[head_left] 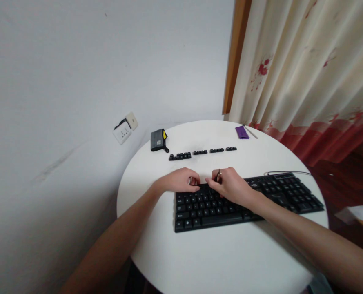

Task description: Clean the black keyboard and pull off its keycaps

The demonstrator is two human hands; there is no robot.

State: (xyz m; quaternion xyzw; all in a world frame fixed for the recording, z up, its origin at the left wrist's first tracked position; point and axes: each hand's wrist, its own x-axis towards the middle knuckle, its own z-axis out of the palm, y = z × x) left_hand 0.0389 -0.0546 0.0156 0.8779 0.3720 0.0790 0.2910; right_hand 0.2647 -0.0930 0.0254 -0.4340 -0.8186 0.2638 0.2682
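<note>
From the head camera, looking down at a round white table (218, 261) pushed into the corner of the room, both hands are at work on the far edge of a black keyboard (245, 202) that lies slantwise across the tabletop.

The left hand (181, 180) rests at the keyboard's top-left corner with its fingers curled in, pinching at something small; it may be a keycap, but it is too small to say. The right hand (230, 185) sits just beside it, fingers closed around a thin metal tool (219, 174) whose tip pokes up above the knuckles.

Beyond the hands, a row of removed keycaps (202, 153) is laid out in four short groups, well apart from the keyboard. Near the wall lies a small grey pouch (158, 140), and at the far rim a purple item (241, 132) with a thin stick just beside it. A wall socket (124, 128) and a curtain (306, 69) frame the corner.

I judge the step in hand to be lifting keys off the top row, with that row largely done. The next move, I think, calls for seating the tool squarely under a cap and lifting gently, while the left hand steadies the board and catches the loose piece.
</note>
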